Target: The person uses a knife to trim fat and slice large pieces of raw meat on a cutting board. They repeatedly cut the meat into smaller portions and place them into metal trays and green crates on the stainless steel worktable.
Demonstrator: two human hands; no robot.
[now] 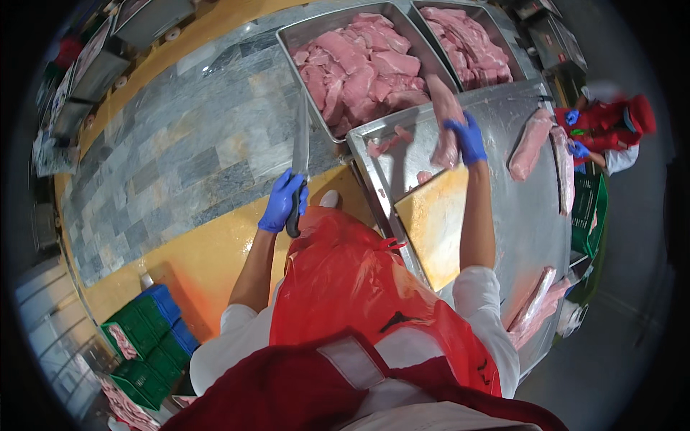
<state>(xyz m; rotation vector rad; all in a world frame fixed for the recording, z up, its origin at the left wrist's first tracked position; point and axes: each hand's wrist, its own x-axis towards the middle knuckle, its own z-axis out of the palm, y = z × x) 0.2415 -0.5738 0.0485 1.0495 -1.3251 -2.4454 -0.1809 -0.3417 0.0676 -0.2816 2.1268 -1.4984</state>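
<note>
Apparently, right-hand fingers [456, 126] clasp meat [443, 108] from the right.

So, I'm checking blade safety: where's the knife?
Left of centre in the head view, the knife is in the left hand, near the larger meat tub.

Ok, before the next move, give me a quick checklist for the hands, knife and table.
1. Left hand closed on the knife handle: ok.
2. Blade well apart from the right hand: ok.
3. Right hand holding the long meat piece: ok.
4. Table free of loose scraps: not ok; scraps lie near the cutting board.
5. Co-worker's hands away from the blade: ok.
6. Blade's sharpness: cannot tell.
</note>
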